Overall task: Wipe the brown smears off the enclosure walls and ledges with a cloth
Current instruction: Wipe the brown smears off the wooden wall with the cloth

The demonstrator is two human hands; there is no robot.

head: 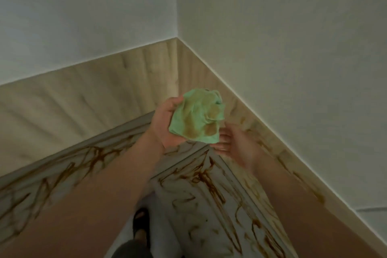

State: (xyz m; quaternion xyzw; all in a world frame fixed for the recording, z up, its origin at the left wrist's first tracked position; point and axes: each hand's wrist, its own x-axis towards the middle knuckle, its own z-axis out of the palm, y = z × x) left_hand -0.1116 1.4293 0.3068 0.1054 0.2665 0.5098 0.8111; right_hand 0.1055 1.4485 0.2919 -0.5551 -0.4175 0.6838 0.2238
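Two ledges (188, 195) streaked with brown smears (207, 180) lie below the cloth (199, 117). The left hand (165, 123), palm up, grips it bunched, probably hunting for a clean face. The right hand (236, 142) hovers just right of it, fingers spread and empty. Behind the cloth stands the wall (125, 81).

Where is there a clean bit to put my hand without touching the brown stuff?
The left wood panel, between the white wall and the ledges, looks bare. Those ledges are crowded with brown smears; the right wood panel has some too.
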